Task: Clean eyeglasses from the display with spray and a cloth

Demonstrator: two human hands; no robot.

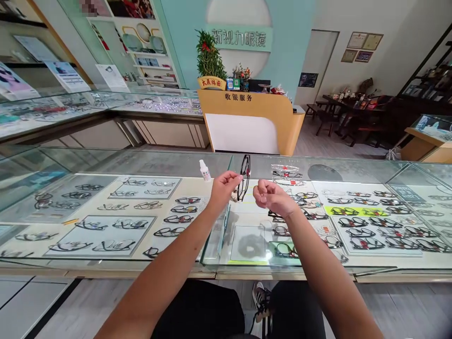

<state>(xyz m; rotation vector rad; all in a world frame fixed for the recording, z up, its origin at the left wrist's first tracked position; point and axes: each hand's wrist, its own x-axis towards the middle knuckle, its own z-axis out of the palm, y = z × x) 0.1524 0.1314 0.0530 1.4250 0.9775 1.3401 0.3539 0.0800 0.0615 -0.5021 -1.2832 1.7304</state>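
Observation:
Above the glass display case (141, 261), my left hand (225, 188) pinches a dark-framed pair of glasses (244, 178), held upright on its side. My right hand (270, 195) is just to the right of the glasses, apart from them, with its fingers curled together; whether something small is between them is hidden. A small white bottle (204, 170) stands on the glass behind and to the left of my left hand. Rows of glasses (358, 242) lie inside the case on both sides.
Beyond the case stands a wooden counter (247, 106) with a leafy plant (211, 56) on it. Another glass case (155, 101) runs along the back left. Dark tables and benches (346, 110) are at the back right.

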